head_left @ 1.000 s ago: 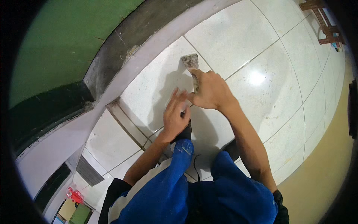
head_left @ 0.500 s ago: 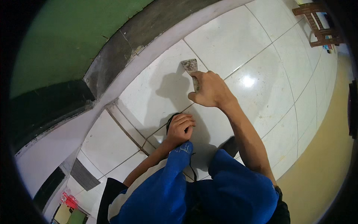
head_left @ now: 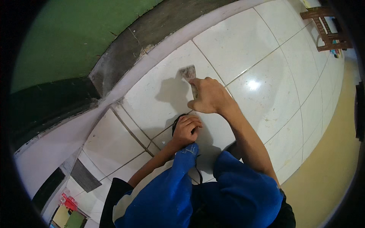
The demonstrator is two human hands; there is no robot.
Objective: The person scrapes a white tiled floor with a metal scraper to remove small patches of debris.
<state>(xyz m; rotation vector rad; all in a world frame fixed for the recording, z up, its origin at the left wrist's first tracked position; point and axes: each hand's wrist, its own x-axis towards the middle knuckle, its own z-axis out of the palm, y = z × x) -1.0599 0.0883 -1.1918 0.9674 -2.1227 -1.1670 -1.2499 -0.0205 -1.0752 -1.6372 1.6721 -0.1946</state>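
Observation:
My right hand (head_left: 213, 95) is closed round the handle of a putty knife (head_left: 188, 72), whose wide, stained blade points away from me. The blade is over a white floor tile near the wall's foot; whether it touches the tile I cannot tell. My left hand (head_left: 186, 128) is loosely curled just beyond my left knee, with nothing visible in it. Behind its fingers shows part of a dark shoe (head_left: 175, 125). My knees, in blue trousers (head_left: 167, 190), are bent below both hands.
A pale skirting ledge (head_left: 159, 55) and dark tiles run along the green wall (head_left: 72, 41) at the left. The far right has a brown stool (head_left: 323, 28). A grey strip (head_left: 85, 175) and a red object (head_left: 69, 201) lie at the lower left.
My right hand has come slightly back and to the left with the putty knife, whose blade has turned further to the left. My left hand has barely moved.

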